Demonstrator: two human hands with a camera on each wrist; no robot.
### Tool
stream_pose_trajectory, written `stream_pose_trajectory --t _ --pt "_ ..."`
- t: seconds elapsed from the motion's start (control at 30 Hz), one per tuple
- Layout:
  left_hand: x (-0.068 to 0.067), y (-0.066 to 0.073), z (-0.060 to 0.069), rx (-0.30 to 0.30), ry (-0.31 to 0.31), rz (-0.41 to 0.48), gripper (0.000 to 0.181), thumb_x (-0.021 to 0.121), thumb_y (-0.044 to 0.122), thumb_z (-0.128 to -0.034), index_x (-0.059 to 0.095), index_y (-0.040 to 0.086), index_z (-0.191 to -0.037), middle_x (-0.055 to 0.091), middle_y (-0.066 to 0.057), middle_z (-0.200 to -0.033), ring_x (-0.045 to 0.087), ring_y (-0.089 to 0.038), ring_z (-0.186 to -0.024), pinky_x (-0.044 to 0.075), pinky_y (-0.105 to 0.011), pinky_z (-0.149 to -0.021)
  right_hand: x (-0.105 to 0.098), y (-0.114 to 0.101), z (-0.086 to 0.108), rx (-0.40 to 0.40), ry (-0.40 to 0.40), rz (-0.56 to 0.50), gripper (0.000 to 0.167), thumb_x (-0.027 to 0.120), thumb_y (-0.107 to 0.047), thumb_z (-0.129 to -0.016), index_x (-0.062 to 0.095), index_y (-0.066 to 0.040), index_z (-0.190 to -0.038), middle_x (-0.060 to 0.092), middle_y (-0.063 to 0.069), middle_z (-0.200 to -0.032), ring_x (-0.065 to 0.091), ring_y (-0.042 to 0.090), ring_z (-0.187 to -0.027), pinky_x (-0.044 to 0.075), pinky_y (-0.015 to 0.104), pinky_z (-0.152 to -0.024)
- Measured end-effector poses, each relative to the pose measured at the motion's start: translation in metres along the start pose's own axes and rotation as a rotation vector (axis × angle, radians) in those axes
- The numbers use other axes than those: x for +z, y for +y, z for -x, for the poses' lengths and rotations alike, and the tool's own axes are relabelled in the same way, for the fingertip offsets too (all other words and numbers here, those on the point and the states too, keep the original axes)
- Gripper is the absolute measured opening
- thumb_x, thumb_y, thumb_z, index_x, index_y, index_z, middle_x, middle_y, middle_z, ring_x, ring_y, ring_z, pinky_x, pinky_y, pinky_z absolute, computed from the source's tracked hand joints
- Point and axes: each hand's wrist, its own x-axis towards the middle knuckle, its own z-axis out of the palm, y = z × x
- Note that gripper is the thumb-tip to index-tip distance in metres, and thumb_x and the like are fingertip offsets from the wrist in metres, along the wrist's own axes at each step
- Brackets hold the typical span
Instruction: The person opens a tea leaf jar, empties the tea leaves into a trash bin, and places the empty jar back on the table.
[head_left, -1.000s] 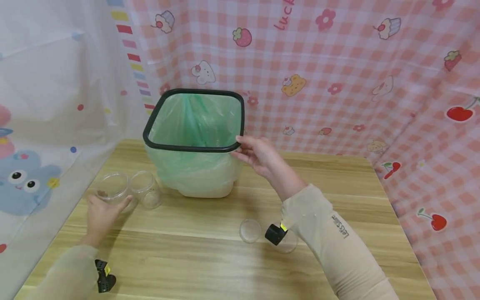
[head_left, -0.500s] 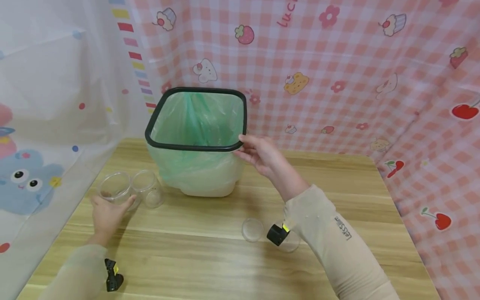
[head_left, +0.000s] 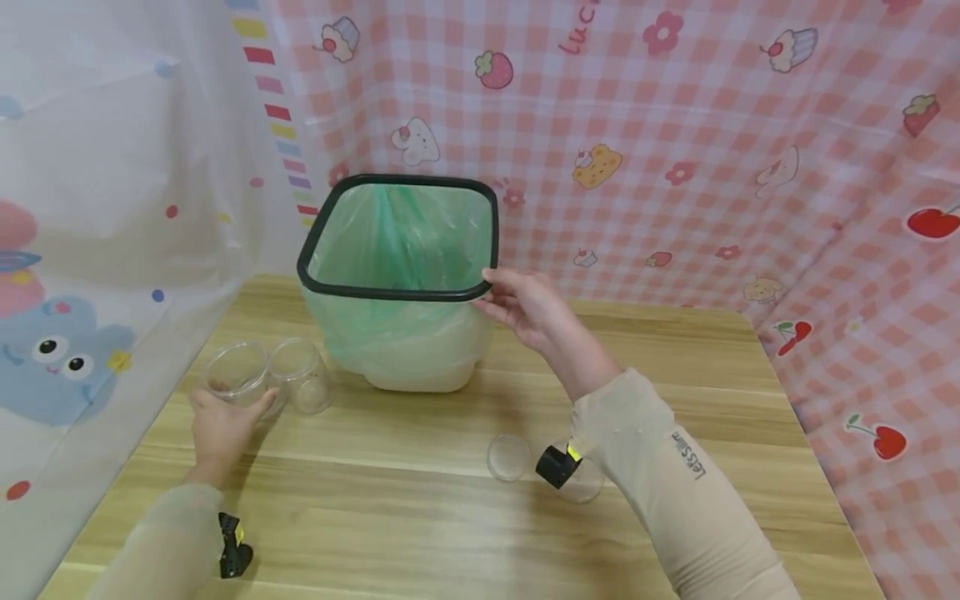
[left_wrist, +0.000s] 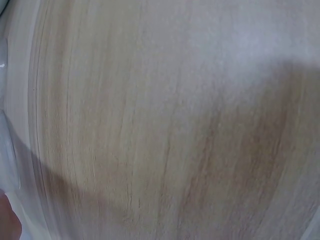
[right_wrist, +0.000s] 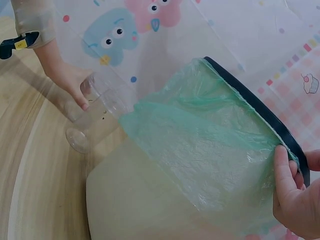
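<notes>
In the head view my left hand (head_left: 228,425) has its thumb and fingers around the near side of a clear round plastic jar (head_left: 238,362), lidless and standing at the table's left. Some small dark bits show inside it. Right beside that jar stands a narrower clear jar (head_left: 294,360), also lidless. My right hand (head_left: 536,312) pinches the near right corner of the black rim (head_left: 397,293) of a trash bin (head_left: 423,382). A thin green bag (right_wrist: 200,130) lines the bin and hangs over its outside in the right wrist view.
Two clear round lids lie on the wooden table (head_left: 375,500): a smaller lid (head_left: 509,457) and a larger lid (head_left: 588,487) partly under the right wrist's camera (head_left: 557,467). A checked pink curtain (head_left: 645,108) hangs behind, and a white one (head_left: 172,150) at the left.
The head view has shifted slightly, so everything sits a little further right. My left forearm has swung slightly to the right. Both hands keep their holds on the jar and the bin's rim.
</notes>
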Motion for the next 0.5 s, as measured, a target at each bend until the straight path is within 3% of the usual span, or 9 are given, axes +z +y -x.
stream_pose_trajectory --t 0.3,0.5 --pt "0.0017 -0.0002 -0.0031 -0.032 -0.041 0.001 0.103 0.072 0.052 -0.0738 0.015 -0.012 -0.132 0.041 -0.040 -0.112 0.046 -0.056 -0.099 0.039 -0.061 -0.088 -0.0007 0.0004 0.0014 -0.028 0.006 0.003 0.016 0.057 0.000 -0.090 0.050 0.004 -0.104 0.047 0.011 -0.082 0.051 0.016 -0.069 0.051 0.032 -0.085" --pt "0.0012 -0.0022 0.0003 0.005 -0.015 0.009 0.097 0.074 0.047 -0.0749 0.019 -0.011 -0.130 0.042 -0.037 -0.108 0.048 -0.053 -0.095 0.042 -0.060 -0.085 0.0003 0.0034 -0.0001 -0.030 0.013 0.003 0.012 0.057 0.000 -0.090 0.050 0.002 -0.100 0.047 0.010 -0.079 0.051 0.015 -0.068 0.051 0.032 -0.084"
